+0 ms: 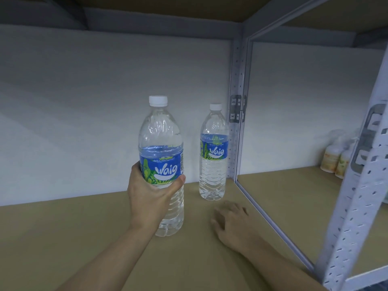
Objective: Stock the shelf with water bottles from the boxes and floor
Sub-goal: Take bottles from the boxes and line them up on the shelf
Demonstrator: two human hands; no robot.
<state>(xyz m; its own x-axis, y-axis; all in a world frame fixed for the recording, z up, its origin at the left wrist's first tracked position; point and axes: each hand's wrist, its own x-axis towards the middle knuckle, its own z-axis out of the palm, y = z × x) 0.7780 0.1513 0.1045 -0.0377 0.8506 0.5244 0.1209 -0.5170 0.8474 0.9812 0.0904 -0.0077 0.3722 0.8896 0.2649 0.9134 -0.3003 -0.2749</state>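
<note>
Brown shelf board [63,238] runs under my arms, backed by a white wall [105,101] and framed by a grey perforated upright [236,80] at the back right. My left hand [147,198] grips the nearer water bottle [160,131] round its middle, thumb and fingers curled over the lower edge of the blue label. The label reads "Waig" in white, with "Air Minuman" in small print above and a barcode at its right edge. The bottle is upright, white cap on, its base at the board; I cannot tell whether it touches. My right hand [231,221] lies palm down on the board, fingers loose and slightly apart, holding nothing. A second bottle [213,175] with the same "Waig" label stands upright behind it, just beside the upright. Small pale bottles [333,158] sit blurred in the next bay.
</note>
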